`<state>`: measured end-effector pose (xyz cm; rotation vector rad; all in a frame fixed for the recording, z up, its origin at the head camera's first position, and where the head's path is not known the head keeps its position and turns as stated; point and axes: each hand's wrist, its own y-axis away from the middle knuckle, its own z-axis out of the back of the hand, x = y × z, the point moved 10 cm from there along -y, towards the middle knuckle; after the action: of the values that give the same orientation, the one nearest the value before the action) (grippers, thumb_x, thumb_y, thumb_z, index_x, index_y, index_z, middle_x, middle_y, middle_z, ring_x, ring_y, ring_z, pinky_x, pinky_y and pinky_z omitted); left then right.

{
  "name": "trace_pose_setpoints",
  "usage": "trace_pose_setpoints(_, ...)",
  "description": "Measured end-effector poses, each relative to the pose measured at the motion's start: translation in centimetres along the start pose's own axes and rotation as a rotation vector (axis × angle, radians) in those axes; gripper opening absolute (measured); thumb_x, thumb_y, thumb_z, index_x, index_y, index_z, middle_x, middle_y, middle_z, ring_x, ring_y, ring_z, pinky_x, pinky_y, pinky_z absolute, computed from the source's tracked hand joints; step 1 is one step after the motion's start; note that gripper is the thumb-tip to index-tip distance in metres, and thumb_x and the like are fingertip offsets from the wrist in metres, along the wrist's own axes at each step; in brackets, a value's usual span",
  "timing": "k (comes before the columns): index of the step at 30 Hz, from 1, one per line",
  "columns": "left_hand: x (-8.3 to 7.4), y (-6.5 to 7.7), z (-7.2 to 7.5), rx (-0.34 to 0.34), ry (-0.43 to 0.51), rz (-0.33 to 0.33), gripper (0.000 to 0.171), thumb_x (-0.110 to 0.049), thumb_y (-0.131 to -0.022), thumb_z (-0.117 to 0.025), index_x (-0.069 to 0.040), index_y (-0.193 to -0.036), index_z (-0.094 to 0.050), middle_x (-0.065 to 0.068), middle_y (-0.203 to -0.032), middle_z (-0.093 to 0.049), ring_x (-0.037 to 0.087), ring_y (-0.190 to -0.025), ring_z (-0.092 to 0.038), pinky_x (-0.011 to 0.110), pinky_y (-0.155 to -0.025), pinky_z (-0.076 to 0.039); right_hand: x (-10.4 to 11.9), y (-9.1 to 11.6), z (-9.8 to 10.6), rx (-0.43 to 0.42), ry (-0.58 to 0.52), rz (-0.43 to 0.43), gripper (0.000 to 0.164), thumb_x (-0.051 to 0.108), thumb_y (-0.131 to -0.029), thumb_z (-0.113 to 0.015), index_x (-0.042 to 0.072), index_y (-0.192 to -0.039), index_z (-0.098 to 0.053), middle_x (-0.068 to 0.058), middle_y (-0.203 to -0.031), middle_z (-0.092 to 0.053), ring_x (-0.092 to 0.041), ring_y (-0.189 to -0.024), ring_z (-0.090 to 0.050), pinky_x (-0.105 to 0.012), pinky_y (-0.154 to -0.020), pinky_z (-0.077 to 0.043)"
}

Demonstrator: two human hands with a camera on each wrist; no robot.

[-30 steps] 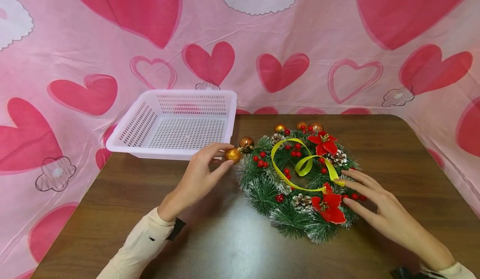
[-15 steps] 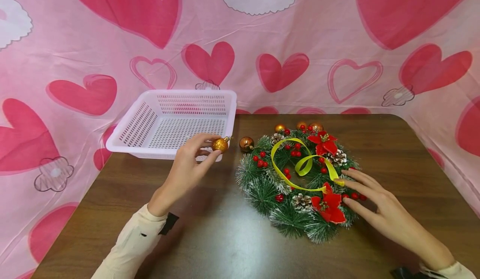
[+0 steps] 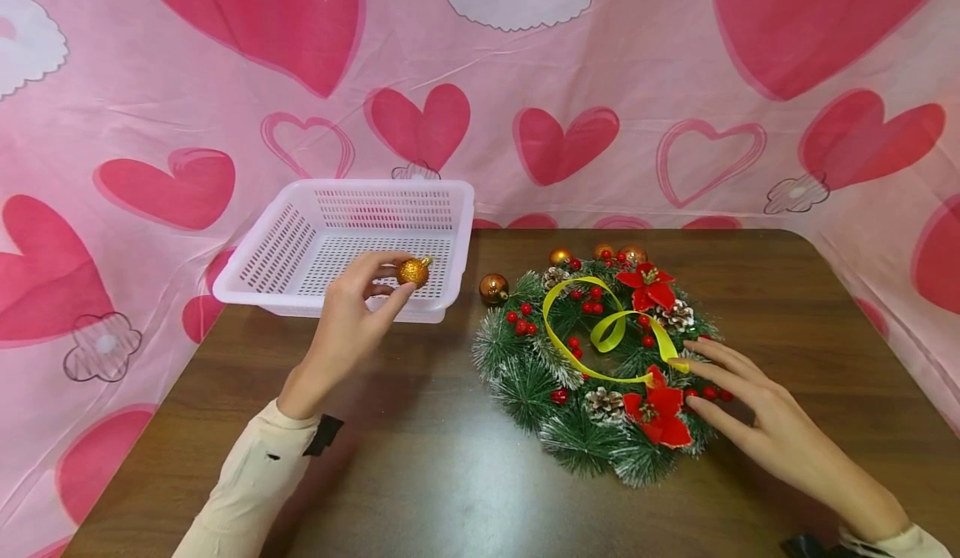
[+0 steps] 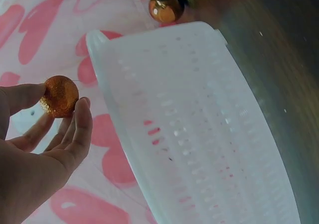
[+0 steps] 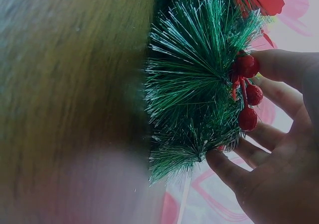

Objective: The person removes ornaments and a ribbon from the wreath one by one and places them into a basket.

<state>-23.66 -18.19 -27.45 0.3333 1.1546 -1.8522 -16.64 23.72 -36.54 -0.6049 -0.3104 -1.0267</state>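
My left hand (image 3: 341, 320) pinches a gold glitter Christmas bauble (image 3: 413, 272) between thumb and fingertips. In the head view the bauble appears over the front right part of a white plastic basket (image 3: 262, 300); the left wrist view has it in the air, apart from the basket wall (image 4: 149, 74). To the right lies a green Christmas wreath (image 3: 528, 393) with pinecones, red flowers, berries and a yellow ribbon (image 3: 553, 333). On the wreath's right side rests my right hand (image 3: 772, 416), fingers spread and fairly straight, beside red berries (image 5: 247, 118).
A shiny brown bauble (image 3: 493, 288) sits at the wreath's left edge, near the basket. Several more baubles (image 3: 559, 257) show along its far edge. The wooden table (image 3: 420, 475) meets a pink heart-print cloth (image 3: 495, 57) behind.
My left hand has carried the gold bauble left and away from the brown bauble beside the wreath, up to the basket. The right hand and wreath have stayed in place.
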Motion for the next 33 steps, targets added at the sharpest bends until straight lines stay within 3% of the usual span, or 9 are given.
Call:
trace_pose_setpoints(4, 0.4, -0.2, 0.5, -0.021, -0.037, -0.009, 0.034, -0.002, -0.086, -0.076, -0.003, -0.119, -0.066, 0.008, -0.113, -0.067, 0.021, -0.1, -0.067, 0.036, -0.077, -0.059, 0.0, 0.0, 0.0, -0.001, 0.001, 0.002, 0.058, 0.011, -0.085, -0.079, 0.028, -0.136, -0.06, -0.005, -0.149, -0.045, 0.001, -0.141, -0.027, -0.002, -0.099, -0.017)
trace_pose_setpoints(15, 2.5, -0.4, 1.7, -0.072, -0.071, -0.013, 0.035, 0.001, -0.084, -0.076, 0.002, -0.118, -0.065, 0.013, -0.111, -0.067, 0.027, -0.095, -0.068, 0.017, -0.073, -0.055, 0.0, 0.0, -0.2, 0.009, -0.007, -0.019, 0.056, 0.013, -0.087, -0.077, 0.03, -0.137, -0.059, -0.004, -0.15, -0.044, 0.003, -0.14, -0.026, -0.002, -0.099, -0.016)
trace_pose_setpoints(24, 4.3, -0.6, 2.5, -0.099, -0.12, 0.01, 0.036, 0.003, -0.084, -0.076, 0.004, -0.117, -0.065, 0.015, -0.111, -0.067, 0.03, -0.093, -0.068, 0.045, -0.071, -0.058, -0.1, 0.0, -0.1, 0.005, 0.0, -0.008, 0.057, 0.012, -0.086, -0.078, 0.028, -0.137, -0.059, -0.006, -0.15, -0.044, 0.003, -0.14, -0.026, -0.002, -0.099, -0.017)
trace_pose_setpoints(33, 5.6, -0.6, 3.1, -0.118, -0.162, 0.008, 0.034, 0.003, -0.082, -0.076, 0.003, -0.115, -0.066, 0.014, -0.109, -0.068, 0.025, -0.094, -0.065, 0.037, -0.071, -0.054, 0.1, 0.1, -0.1, 0.0, -0.001, 0.01, 0.059, 0.011, -0.085, -0.079, 0.026, -0.138, -0.058, -0.005, -0.149, -0.044, 0.001, -0.14, -0.028, -0.002, -0.1, -0.016)
